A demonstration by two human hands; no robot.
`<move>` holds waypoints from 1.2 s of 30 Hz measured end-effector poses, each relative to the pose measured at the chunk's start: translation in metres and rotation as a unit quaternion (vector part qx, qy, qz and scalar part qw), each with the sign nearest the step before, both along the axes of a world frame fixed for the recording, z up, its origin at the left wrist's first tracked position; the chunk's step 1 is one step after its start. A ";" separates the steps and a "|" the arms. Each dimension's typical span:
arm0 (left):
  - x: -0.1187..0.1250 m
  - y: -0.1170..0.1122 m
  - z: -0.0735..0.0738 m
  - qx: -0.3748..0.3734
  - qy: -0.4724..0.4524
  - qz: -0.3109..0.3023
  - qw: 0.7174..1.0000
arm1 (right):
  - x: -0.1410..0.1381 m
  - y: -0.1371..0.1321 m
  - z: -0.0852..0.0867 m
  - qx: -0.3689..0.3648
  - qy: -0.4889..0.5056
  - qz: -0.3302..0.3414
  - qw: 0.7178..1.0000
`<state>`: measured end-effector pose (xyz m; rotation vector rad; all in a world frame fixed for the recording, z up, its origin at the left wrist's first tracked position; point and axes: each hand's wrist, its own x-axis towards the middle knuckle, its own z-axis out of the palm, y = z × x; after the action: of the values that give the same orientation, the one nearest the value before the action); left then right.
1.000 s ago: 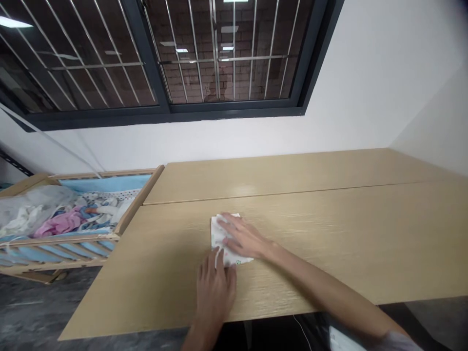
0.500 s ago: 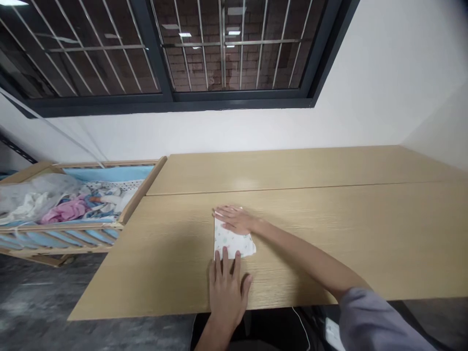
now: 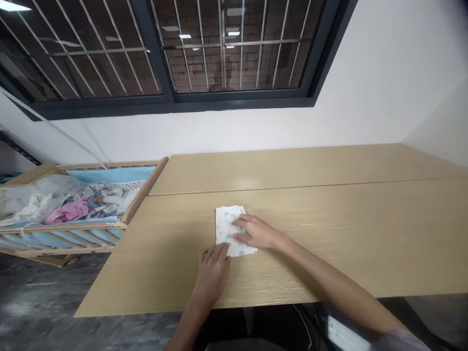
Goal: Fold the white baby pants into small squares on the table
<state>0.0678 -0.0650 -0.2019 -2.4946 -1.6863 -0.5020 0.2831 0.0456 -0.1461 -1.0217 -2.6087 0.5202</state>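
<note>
Lying flat on the light wood-grain tabletop [image 3: 347, 239], left of its middle and near the front edge, is a folded white cloth [image 3: 224, 222] with a small, partly green print. The left hand [image 3: 212, 270] rests at its near-left corner, fingers bent and close together, fingertips touching the edge; whether they pinch the fabric I cannot tell. The right hand [image 3: 259, 231] reaches in from the other side, half open, with a gap between thumb and fingers, its fingertips over the cloth's right part, gripping nothing that shows. A seam crosses the tabletop beyond the cloth. Beside the tabletop's left end stands a wooden crib [image 3: 145, 189] with a light-blue lining, holding a pink cloth [image 3: 69, 210] among rumpled fabrics. Behind, a dark-framed window [image 3: 237, 101] with metal bars is set in the white wall [image 3: 383, 73].
</note>
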 end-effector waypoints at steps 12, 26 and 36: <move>-0.009 0.008 0.020 0.015 -0.008 -0.035 0.999 | 0.015 -0.080 -0.032 0.091 -0.007 -0.078 0.993; 0.023 0.122 0.020 0.013 -0.044 0.171 0.984 | -0.005 0.035 -0.040 0.006 0.129 -0.223 0.966; 0.035 0.111 -0.005 -0.010 -0.150 -0.004 0.989 | -0.029 0.007 -0.043 0.153 0.005 -0.061 0.986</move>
<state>0.1024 0.0465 -0.2064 -2.5447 -1.7846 -0.9062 0.2537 0.0526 -0.1892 -1.0609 -2.4936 0.0900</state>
